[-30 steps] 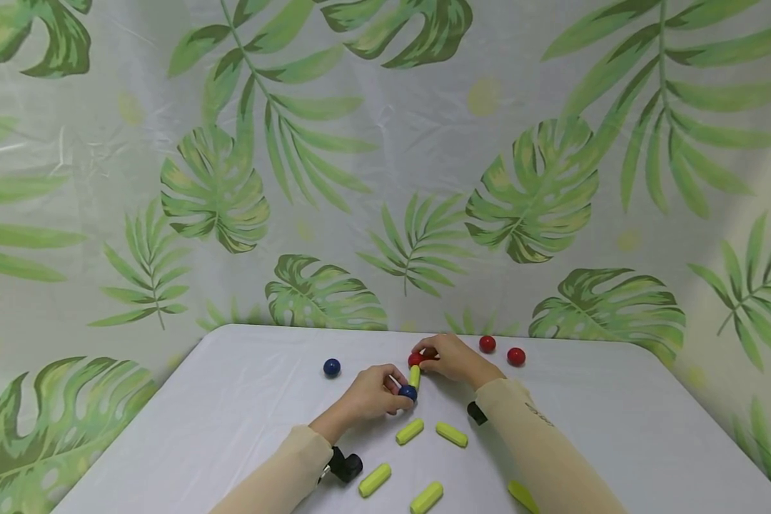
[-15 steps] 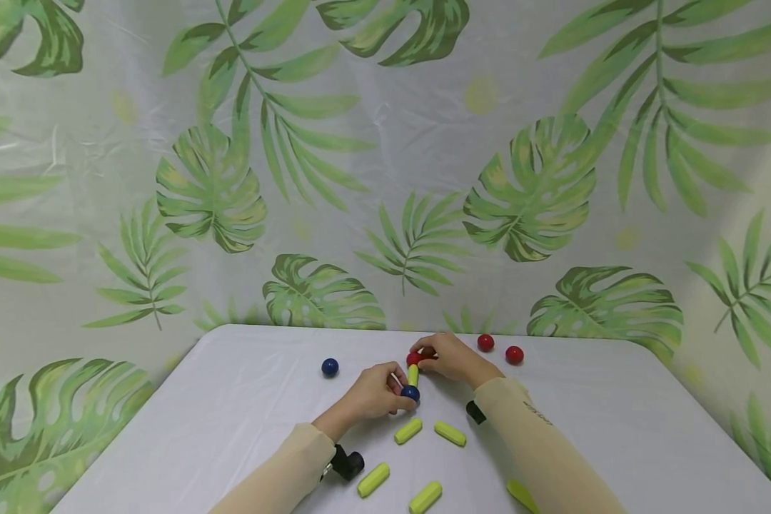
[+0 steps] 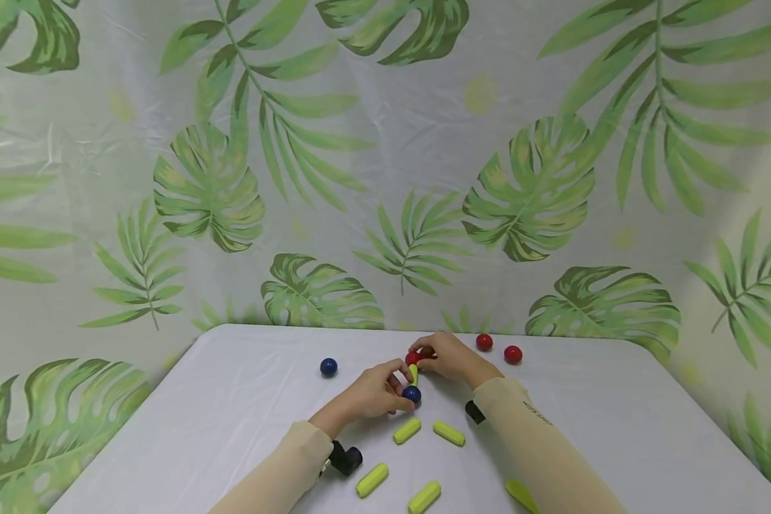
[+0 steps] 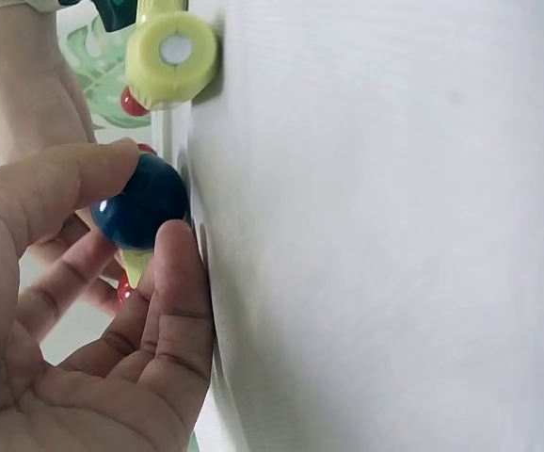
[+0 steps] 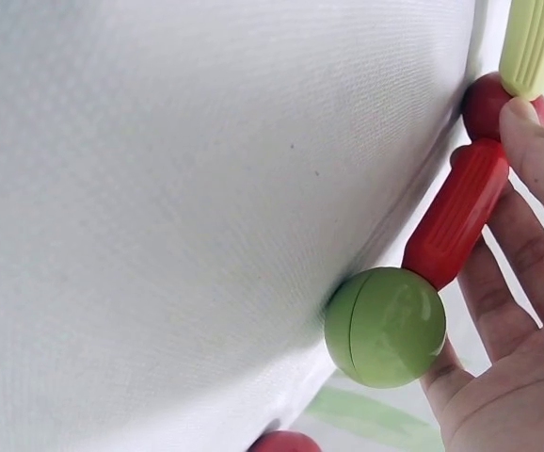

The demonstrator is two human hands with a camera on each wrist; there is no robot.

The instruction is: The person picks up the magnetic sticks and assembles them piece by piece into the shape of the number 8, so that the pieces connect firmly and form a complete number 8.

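Observation:
My left hand (image 3: 373, 391) pinches a glossy blue ball (image 4: 140, 202) between thumb and fingers, just above the white table. The ball sits at the near end of a yellow-green grooved stick (image 3: 414, 375); whether it is joined cannot be told. At the stick's far end is a red ball (image 3: 413, 358). My right hand (image 3: 448, 357) grips that red ball, its thumb against it in the right wrist view. A red stick (image 5: 456, 215) runs from the red ball to a green ball (image 5: 385, 328), both mostly hidden by the right hand in the head view.
Several loose yellow-green sticks (image 3: 448, 432) lie nearer on the white table (image 3: 617, 428). Another blue ball (image 3: 328, 367) rests at the left. Two red balls (image 3: 512, 354) stand at the back right. A leaf-patterned curtain (image 3: 385, 171) hangs behind the table.
The blue ball in my left hand has shifted slightly right, into line with the yellow-green stick's near end. My right hand has stayed nearly still on the red ball.

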